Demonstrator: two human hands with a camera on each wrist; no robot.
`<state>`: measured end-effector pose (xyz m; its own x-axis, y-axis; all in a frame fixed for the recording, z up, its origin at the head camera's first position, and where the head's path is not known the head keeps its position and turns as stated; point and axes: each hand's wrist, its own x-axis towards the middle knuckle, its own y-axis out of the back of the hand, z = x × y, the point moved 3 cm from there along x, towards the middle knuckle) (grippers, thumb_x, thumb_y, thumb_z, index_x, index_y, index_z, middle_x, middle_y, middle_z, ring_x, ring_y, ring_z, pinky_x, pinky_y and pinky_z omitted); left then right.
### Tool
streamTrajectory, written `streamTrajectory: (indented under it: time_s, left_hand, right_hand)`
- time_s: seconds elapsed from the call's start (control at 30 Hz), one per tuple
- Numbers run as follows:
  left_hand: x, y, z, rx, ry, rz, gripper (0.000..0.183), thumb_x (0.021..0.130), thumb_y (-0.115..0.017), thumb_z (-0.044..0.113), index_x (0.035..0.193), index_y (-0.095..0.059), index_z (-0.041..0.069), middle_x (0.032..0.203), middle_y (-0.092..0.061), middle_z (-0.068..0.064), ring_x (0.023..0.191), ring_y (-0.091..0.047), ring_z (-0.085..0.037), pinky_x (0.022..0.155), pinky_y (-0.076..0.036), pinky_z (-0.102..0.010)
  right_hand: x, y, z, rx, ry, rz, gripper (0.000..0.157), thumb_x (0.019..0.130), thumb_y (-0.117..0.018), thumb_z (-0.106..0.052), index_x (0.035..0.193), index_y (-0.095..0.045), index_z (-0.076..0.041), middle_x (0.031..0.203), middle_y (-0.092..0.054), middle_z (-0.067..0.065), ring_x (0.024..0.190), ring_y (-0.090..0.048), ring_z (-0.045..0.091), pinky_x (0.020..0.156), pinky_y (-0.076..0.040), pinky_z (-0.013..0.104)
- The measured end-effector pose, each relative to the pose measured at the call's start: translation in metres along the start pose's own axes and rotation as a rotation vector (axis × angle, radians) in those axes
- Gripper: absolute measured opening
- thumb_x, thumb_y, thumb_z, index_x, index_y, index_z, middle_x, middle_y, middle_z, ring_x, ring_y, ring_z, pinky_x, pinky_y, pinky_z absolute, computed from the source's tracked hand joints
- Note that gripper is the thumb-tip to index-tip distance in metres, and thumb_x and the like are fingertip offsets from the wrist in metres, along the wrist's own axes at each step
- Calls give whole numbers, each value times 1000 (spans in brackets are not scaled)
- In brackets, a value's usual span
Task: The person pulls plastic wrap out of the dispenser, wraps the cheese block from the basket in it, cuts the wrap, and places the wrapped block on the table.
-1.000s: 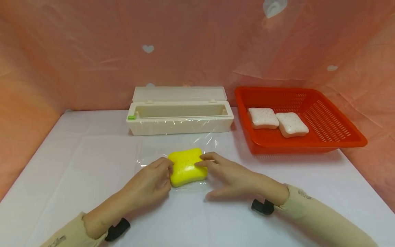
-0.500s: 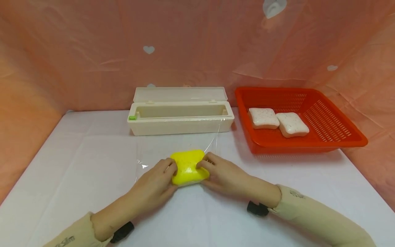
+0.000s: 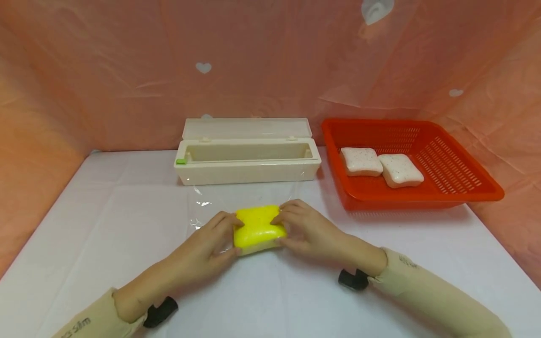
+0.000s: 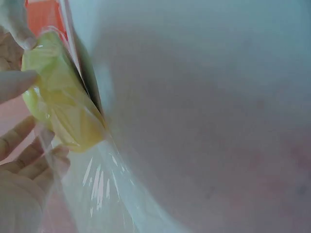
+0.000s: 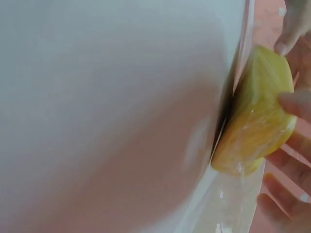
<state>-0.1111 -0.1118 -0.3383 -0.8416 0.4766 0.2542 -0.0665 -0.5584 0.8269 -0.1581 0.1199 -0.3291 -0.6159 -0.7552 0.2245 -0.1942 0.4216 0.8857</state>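
Observation:
A yellow, puffy square block [image 3: 258,227], with clear cling film over its front side, sits on the table in the head view. My left hand [image 3: 207,249] holds its left end, thumb at the near lower corner and fingertips on top. At the opposite end my right hand [image 3: 314,232] grips it, fingertips on the upper face and thumb low at the front. Cling film [image 3: 203,204] lies flat behind the block, towards the white dispenser box [image 3: 249,173]. The left wrist view shows wrinkled film tight over the block [image 4: 73,116]. The block's underside is hidden.
The dispenser's lid [image 3: 247,129] stands raised at the back, and a green slider [image 3: 181,161] sits at its left end. A red basket [image 3: 414,204] at the back right holds two white speckled blocks [image 3: 401,170]. A pink heart-patterned cloth hangs behind the white table.
My right thumb has come in against the block's front, and the film that lay in front now covers its near side. The block has shifted slightly right.

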Motion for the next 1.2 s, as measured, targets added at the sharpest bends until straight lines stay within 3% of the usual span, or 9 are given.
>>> streamTrajectory:
  time_s: [0.2, 0.33, 0.5, 0.57, 0.73, 0.87, 1.0, 1.1, 1.2]
  left_hand:
    - [11, 4, -9, -116, -11, 47, 39, 86, -71, 18, 120, -54, 10, 123, -52, -2, 117, -53, -22, 98, -47, -43]
    - [19, 6, -15, -213, -20, 83, 34, 91, -65, 13, 123, -54, 6, 126, -55, -8, 117, -56, -27, 96, -49, -44]
    - [31, 8, -23, -297, 84, 60, 31, 97, -57, 16, 125, -53, 3, 125, -60, -13, 116, -59, -30, 96, -49, -43]
    - [36, 8, -27, -313, 140, 56, 30, 98, -55, 18, 124, -54, 3, 123, -62, -14, 115, -60, -30, 95, -50, -43]
    - [45, 11, -34, -331, 235, 59, 28, 100, -50, 23, 120, -56, 4, 118, -65, -16, 111, -62, -32, 95, -49, -46]
    - [51, 12, -39, -321, 275, 36, 33, 102, -47, 27, 123, -55, 4, 121, -63, -18, 111, -61, -35, 95, -48, -49]
    - [57, 14, -45, -304, 287, 23, 35, 102, -46, 29, 123, -55, 3, 120, -63, -18, 106, -63, -34, 93, -49, -49]
    - [61, 14, -51, -320, 326, 11, 34, 102, -45, 31, 121, -57, 5, 117, -64, -16, 99, -65, -29, 90, -50, -46]
    - [65, 14, -56, -350, 379, -6, 36, 102, -44, 35, 121, -57, 7, 117, -64, -16, 96, -64, -27, 87, -51, -43]
  right_hand:
    - [11, 4, 15, 145, -23, 35, 28, 87, -70, -23, 113, -65, -13, 114, -65, 0, 109, -59, 17, 98, -48, 39]
    - [18, 6, 25, 236, -33, 73, 25, 89, -68, -20, 112, -66, -12, 109, -66, -2, 104, -62, 14, 94, -51, 35]
    - [29, 8, 30, 315, -121, 69, 27, 92, -64, -21, 117, -64, -9, 111, -67, 2, 103, -65, 16, 89, -54, 32]
    - [33, 10, 31, 296, -160, 76, 27, 93, -62, -23, 117, -64, -9, 112, -68, 3, 99, -67, 17, 85, -55, 31]
    - [42, 12, 35, 241, -253, 88, 28, 95, -60, -27, 117, -64, -11, 111, -68, 6, 68, -65, 14, 66, -55, 27]
    - [43, 13, 39, 197, -321, 71, 36, 94, -60, -34, 119, -63, -10, 110, -67, 8, 67, -62, 14, 66, -53, 25]
    - [41, 13, 43, 185, -325, 63, 45, 88, -68, -36, 123, -61, -9, 109, -68, 9, 71, -64, 13, 67, -53, 25]
    - [41, 12, 49, 270, -291, 49, 46, 87, -71, -29, 124, -59, -7, 111, -67, 11, 68, -66, 12, 63, -54, 26]
    - [43, 11, 57, 346, -309, 51, 41, 87, -71, -27, 122, -60, -8, 112, -66, 11, 67, -65, 13, 60, -53, 25]
